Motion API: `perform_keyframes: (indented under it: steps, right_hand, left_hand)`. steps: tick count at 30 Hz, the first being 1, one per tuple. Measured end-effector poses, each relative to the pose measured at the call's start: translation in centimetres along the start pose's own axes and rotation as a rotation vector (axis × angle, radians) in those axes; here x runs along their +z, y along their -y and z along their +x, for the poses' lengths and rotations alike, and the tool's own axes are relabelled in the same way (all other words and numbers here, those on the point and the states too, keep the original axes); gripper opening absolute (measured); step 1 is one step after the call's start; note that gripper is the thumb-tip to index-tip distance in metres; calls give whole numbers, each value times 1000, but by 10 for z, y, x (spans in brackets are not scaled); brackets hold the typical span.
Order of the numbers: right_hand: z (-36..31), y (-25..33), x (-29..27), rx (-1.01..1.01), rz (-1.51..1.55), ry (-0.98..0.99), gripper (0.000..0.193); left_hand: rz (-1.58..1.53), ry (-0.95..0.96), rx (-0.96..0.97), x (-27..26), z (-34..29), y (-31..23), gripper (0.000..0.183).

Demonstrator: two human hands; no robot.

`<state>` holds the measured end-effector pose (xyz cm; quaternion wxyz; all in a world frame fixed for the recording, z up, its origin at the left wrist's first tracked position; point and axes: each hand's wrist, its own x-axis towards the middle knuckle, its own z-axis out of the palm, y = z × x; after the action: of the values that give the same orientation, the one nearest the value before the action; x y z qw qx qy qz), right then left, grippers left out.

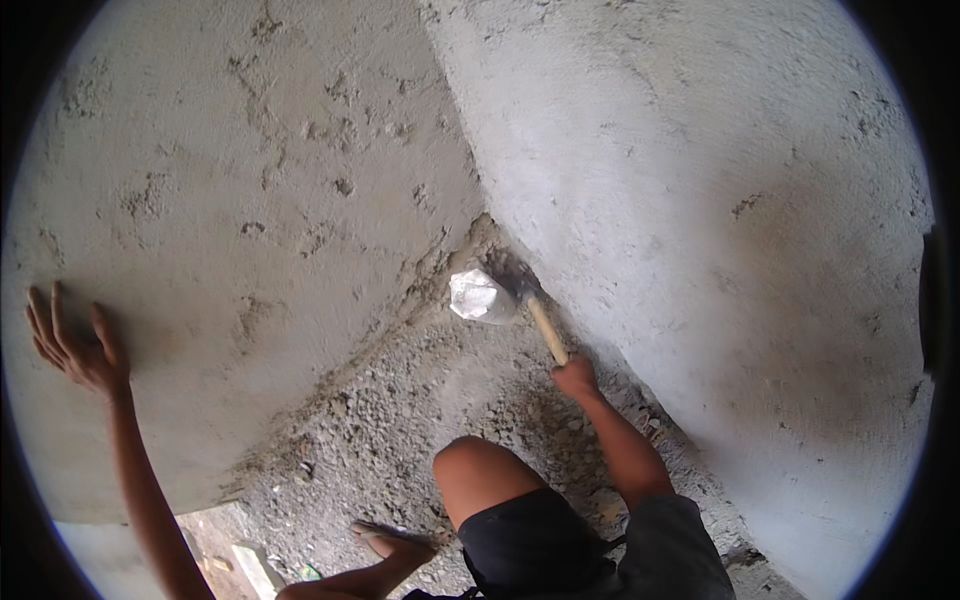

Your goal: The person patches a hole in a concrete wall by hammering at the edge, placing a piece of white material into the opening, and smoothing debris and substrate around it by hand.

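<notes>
My left hand point(88, 348) lies against the grey plastered wall point(250, 170) on the left, fingers spread, holding nothing. Wrapped round the pale wooden handle of a tool point(546, 331) is my right hand point(575, 377). The tool's dark metal head is down in the corner where the two walls meet the ground; shadow and its angle hide what kind it is. Just left of that head stands a white, round, pipe-like thing point(482, 296), its top covered by a crumpled, shiny white wrap. I cannot tell whether the tool touches it.
Another plastered wall point(720, 250) rises on the right. Loose gravel and rubble point(430, 385) cover the ground between the walls. My bent knee point(485, 475) and a sandalled foot point(395, 543) are close below. A pale block point(258, 570) lies at the lower left.
</notes>
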<state>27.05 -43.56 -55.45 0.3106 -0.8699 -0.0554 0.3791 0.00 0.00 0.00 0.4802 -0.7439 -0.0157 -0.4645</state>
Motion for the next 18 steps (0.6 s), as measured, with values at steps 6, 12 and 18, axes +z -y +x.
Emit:
perform_keyframes:
  steps: [6, 12, 18]
  right_hand:
    - [-64, 40, -41, -415, 17, -254, 29]
    - [-42, 96, -36, -763, 562, -336, 24]
    - [19, 1, 3, -95, -29, -144, 35]
  left_hand:
    - [10, 12, -16, -2, 4, -1, 52]
    - [26, -5, 13, 0, 1, 8, 53]
    - [21, 15, -63, 5, -9, -4, 53]
